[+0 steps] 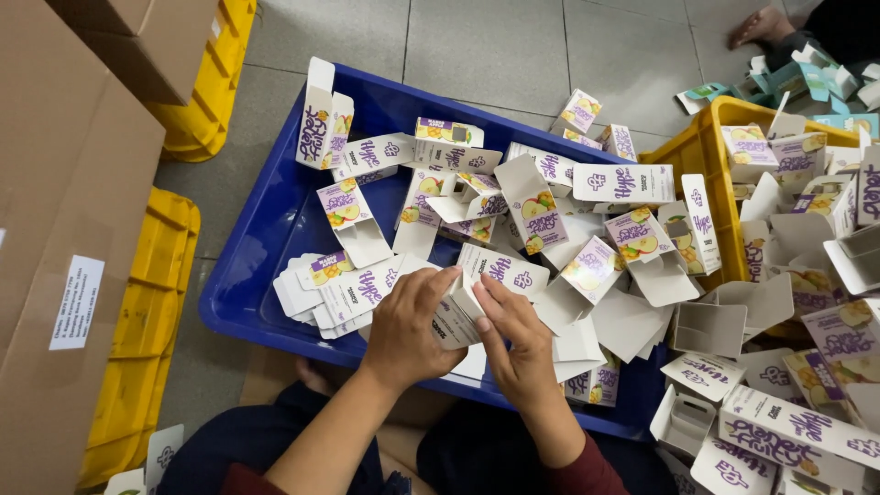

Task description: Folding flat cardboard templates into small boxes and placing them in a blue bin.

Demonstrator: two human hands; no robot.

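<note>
My left hand (410, 323) and my right hand (515, 337) both grip one small white carton (456, 316) with purple lettering, held between them just above the near side of a blue plastic crate (266, 229). The fingers of both hands curl around the carton's flaps. Under and behind it, the crate holds several folded and part-folded cartons (536, 206) printed with fruit pictures. A small stack of flat carton blanks (321, 289) lies just left of my left hand.
A yellow crate (706, 147) full of cartons stands at the right, with more spilling in front of it. Large brown cardboard boxes (64, 229) and yellow crates (151, 312) line the left. Another person's bare foot (759, 26) shows at the top right.
</note>
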